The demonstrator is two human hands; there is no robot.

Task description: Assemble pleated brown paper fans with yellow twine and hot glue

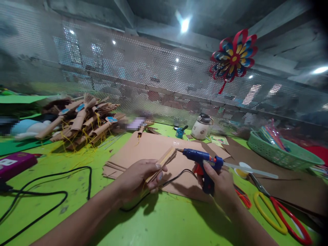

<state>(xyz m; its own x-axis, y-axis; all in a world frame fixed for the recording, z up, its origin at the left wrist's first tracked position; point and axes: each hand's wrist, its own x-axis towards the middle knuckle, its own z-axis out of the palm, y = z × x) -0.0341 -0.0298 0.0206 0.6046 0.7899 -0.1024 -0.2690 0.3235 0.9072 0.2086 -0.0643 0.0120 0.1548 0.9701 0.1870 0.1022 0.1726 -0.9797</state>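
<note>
Seen from the head camera, a person's left hand [142, 177] closes fingers and thumb around a folded brown paper strip [164, 161], held above brown paper sheets [151, 145] on a green table [164, 222]. The right hand [222, 184] is wrapped tight around the handle of a blue glue gun [202, 160], its nozzle just beside the strip's far end. Scissors [279, 208] lie to the right, near a green basket [282, 155].

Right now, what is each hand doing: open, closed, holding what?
Left hand: closed on a folded brown paper strip.
Right hand: closed on a blue glue gun, nozzle near the strip's tip.
</note>
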